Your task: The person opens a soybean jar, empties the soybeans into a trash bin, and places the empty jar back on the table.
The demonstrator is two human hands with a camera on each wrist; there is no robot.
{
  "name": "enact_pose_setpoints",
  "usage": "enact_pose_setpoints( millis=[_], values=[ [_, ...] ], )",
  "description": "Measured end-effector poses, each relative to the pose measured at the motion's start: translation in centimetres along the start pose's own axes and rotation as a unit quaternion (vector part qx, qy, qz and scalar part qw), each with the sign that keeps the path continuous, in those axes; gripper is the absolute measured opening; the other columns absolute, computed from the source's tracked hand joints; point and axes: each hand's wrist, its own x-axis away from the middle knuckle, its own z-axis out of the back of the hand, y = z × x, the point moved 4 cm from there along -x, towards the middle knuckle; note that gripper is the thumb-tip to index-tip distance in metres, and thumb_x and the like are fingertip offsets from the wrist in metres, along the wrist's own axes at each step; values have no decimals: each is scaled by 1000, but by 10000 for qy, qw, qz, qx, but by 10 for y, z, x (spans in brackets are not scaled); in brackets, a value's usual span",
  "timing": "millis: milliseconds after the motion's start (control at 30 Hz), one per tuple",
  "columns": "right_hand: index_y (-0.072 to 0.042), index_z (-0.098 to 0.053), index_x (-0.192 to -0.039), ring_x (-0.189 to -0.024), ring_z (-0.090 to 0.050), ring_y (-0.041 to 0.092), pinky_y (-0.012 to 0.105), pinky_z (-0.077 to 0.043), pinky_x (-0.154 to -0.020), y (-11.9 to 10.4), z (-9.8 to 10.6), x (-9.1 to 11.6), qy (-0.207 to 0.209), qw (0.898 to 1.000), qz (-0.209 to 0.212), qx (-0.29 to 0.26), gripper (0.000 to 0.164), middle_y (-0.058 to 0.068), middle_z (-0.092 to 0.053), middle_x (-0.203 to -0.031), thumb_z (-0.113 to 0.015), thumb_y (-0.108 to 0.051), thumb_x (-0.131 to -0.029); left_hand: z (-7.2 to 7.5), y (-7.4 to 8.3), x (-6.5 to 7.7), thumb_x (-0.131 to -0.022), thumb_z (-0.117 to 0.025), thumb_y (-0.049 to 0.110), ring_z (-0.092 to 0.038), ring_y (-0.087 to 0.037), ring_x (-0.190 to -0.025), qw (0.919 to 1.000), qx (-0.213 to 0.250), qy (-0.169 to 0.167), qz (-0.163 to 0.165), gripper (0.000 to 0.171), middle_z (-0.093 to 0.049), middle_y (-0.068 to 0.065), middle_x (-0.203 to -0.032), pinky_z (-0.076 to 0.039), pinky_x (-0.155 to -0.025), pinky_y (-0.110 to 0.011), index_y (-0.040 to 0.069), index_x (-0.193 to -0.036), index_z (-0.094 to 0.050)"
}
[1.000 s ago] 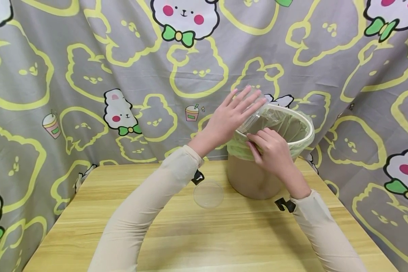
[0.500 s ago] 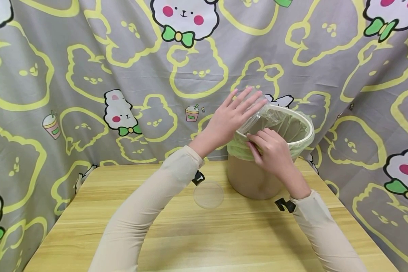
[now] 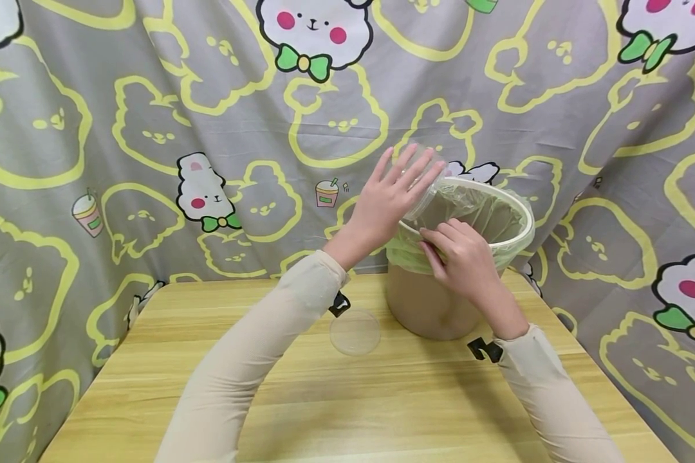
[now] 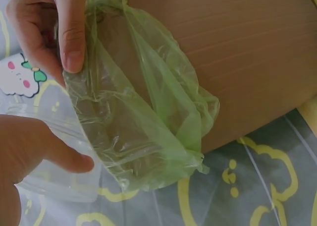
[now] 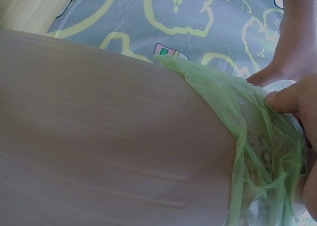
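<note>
A brown waste bin [image 3: 425,302] with a white rim stands tilted on the table, its mouth lined by a thin green plastic bag [image 3: 405,252]. My right hand [image 3: 464,256] pinches the bin's near rim and the bag folded over it. Beside the left part of the rim, my left hand [image 3: 385,199] holds a clear plastic jar [image 4: 69,184], its fingers spread over the side and its thumb against it in the left wrist view. Much of the jar is hidden behind that hand in the head view. A clear round lid [image 3: 355,332] lies flat on the table.
The wooden table [image 3: 324,405] reaches back to a grey patterned curtain [image 3: 255,116] that hangs behind and at both sides. A black clip-like piece [image 3: 486,349] shows at the right wrist.
My left hand has shifted slightly left with the jar, away from the bin's mouth. The right hand keeps its place on the rim.
</note>
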Motion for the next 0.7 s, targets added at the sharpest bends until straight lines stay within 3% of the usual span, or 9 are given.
enact_pose_setpoints(
  millis=[233,433,600,700],
  values=[
    [4,-75,-96,-72,-57,31,42,-50,-69,-1,1,-1,1,10000,-23,2,14,14,-69,-80,-71,-7,-90,2,-6,-1,-85,-52,-7,-30,-27,-154,9976,505,-83,456,82,-36,-3,-165,-17,-129,-48,21,-160,-34],
    [4,-75,-96,-74,-58,32,42,-50,-71,0,1,-1,-22,10000,-54,-10,14,14,-69,-81,-70,-7,-90,1,-4,-1,-90,-49,-9,-27,-26,-156,9994,285,-169,132,78,-35,0,-166,-17,-129,-47,24,-160,-35],
    [5,-75,-96,-73,-58,32,42,-51,-71,0,0,-1,-35,10000,-57,-7,14,14,-69,-81,-70,-7,-90,0,-5,0,-87,-53,-7,-27,-26,-155,9982,460,-183,325,81,-34,0,-166,-16,-129,-47,23,-160,-34],
    [5,-75,-96,-73,-58,32,42,-51,-71,0,0,-1,-28,10000,-54,-3,14,14,-69,-80,-70,-7,-90,0,-5,0,-89,-51,-7,-27,-25,-155,9990,357,-136,226,79,-34,0,-166,-16,-130,-47,24,-160,-34]
  ],
)
